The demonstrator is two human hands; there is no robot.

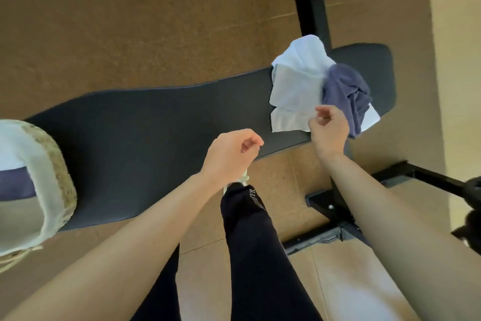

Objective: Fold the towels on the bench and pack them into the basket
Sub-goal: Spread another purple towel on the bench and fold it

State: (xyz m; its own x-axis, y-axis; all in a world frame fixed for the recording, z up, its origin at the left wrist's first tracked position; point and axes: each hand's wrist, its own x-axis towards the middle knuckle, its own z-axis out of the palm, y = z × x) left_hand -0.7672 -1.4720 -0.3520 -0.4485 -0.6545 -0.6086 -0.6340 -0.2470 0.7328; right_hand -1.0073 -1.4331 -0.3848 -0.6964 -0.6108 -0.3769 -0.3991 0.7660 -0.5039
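1. My legs (260,242) in dark trousers stand on the tiled floor (351,281), close against the near edge of the surface (156,117), a long black padded bench that runs from left to right.
2. My left hand (231,154) hovers over that near edge. Its fingers are loosely curled and it holds nothing.
3. My right hand (329,129) is further right, with its fingers curled at the near corner of the pale towels (296,86). The blur hides whether it pinches the cloth or only touches it, so I cannot tell.
4. The basket (59,172) sits at the left end of the surface, with a woven rim and a pale liner folded over it. Inside it I see a folded navy towel (15,182) with a white towel (10,149) lying just behind it.
5. Between the basket and the loose pile, the middle of the surface is bare black padding.
6. The loose pile lies at the right end. The pale towels are rumpled, and one fold hangs over the far edge.
7. A crumpled navy cloth (346,97) lies against the right side of the pale towels and touches them. Its lower end trails to the near edge, beside my right hand.
8. Beyond the pile, the black metal frame (309,8) stretches away over the brown floor.
9. A pale wall (458,60) runs along the right.
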